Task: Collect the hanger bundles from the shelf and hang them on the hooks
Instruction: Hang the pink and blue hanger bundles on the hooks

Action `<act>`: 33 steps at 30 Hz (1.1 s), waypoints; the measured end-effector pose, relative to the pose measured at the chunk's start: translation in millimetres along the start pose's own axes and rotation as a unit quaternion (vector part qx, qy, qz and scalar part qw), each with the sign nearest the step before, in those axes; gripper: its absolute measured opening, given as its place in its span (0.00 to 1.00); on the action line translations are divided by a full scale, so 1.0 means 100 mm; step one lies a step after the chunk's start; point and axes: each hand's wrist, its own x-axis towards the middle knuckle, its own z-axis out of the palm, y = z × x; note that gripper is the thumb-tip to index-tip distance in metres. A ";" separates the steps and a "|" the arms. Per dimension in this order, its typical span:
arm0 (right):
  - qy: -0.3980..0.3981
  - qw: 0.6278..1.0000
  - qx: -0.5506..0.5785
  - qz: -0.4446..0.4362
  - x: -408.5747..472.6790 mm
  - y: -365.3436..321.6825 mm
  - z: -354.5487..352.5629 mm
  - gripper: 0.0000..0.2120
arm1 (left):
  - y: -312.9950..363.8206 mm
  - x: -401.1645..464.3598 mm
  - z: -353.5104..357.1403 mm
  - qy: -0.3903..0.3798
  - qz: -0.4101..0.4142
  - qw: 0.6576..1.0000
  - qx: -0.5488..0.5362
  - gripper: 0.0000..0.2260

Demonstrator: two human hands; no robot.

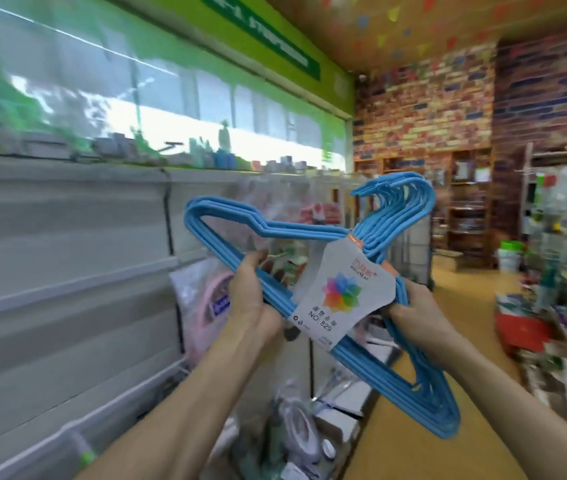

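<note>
Shelving [67,216] in pale grey runs along the left side, its tiers largely bare at this height, with small bottles and boxes lined on the top ledge. A pink packaged item [206,299] hangs against the shelving just behind the left hand. Bagged goods [296,427] crowd the floor below the arms, and a brick-patterned wall [448,109] closes the aisle ahead. Cluttered stock on the right edge is too blurred to identify.

One bundle of blue hangers [310,233] is held in the air at chest height in mid-aisle, tilted so one shoulder points up-left and the other down-right, hooks uppermost at right. A white label [341,299] with a multicoloured flower wraps its middle. The bundle appears to hold roughly eight to ten hangers; an exact count is not possible.

Both forearms reach forward from the bottom of the view. The left hand [251,299] grips the lower bar left of the label, fingers [268,265] curled around it. The right hand [413,313] clasps the bundle just right of the label, fingers closed over the wires.
</note>
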 end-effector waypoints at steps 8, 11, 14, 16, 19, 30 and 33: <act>-0.146 0.986 0.068 -0.042 -0.28 -0.42 0.73 0.13 | 0.64 -0.89 -0.52 0.121 0.150 0.981 -0.022 0.04; -0.206 0.972 0.094 -0.064 -0.42 -0.56 1.07 0.13 | 0.88 -1.25 -0.73 0.156 0.194 0.968 -0.017 0.05; -0.255 0.955 0.121 -0.091 -0.59 -0.78 1.39 0.12 | 1.14 -1.60 -0.94 0.195 0.246 0.949 -0.010 0.06; -0.283 0.944 0.138 -0.101 -0.72 -0.95 1.60 0.16 | 1.31 -1.87 -1.06 0.217 0.279 0.935 -0.010 0.06; -0.333 0.923 0.145 -0.131 -0.95 -1.22 1.93 0.20 | 1.54 -2.30 -1.22 0.240 0.324 0.915 -0.009 0.09; -0.454 0.854 0.212 -0.142 -1.92 -2.04 3.01 0.22 | 2.32 -3.70 -1.78 0.311 0.420 0.853 0.011 0.06; -0.472 0.839 0.229 -0.143 -2.20 -2.27 3.26 0.19 | 2.51 -4.04 -1.88 0.322 0.437 0.840 0.013 0.05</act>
